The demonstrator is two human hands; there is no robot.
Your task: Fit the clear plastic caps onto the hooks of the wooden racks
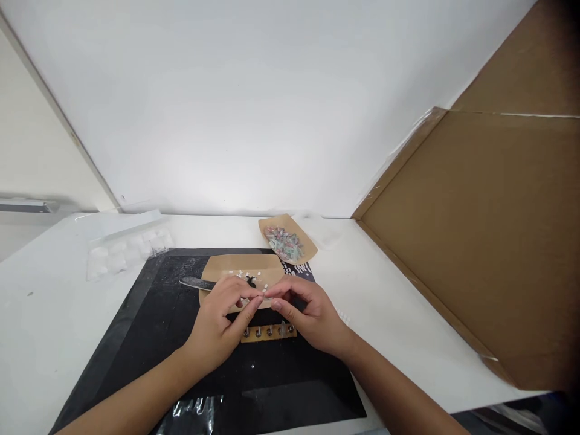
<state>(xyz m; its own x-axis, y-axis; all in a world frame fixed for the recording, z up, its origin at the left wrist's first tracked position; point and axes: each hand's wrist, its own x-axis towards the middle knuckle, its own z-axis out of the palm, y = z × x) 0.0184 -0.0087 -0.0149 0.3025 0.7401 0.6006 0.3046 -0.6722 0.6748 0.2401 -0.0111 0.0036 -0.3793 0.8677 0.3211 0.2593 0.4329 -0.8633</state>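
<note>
My left hand point(223, 317) and my right hand point(312, 314) meet over the black mat, fingertips almost touching. Thumb and index finger of my left hand are pinched together. The right fingers are curled in toward the same spot; whatever sits between the fingertips is too small to name. Just beyond lies a brown paper tray point(244, 262) with small white bits and a black piece in it. A flat dark blade point(196, 283) sticks out left of my left hand. Below the fingertips rests a yellowish strip point(264, 338) carrying several round metal pieces, partly covered by my left thumb.
A second paper tray point(309, 248) behind holds many small wrapped-looking pieces point(285, 243). At the left lies a clear plastic package point(129, 251). The black mat point(131, 326) covers part of the white table point(399, 308). A cardboard panel point(480, 211) stands at the right.
</note>
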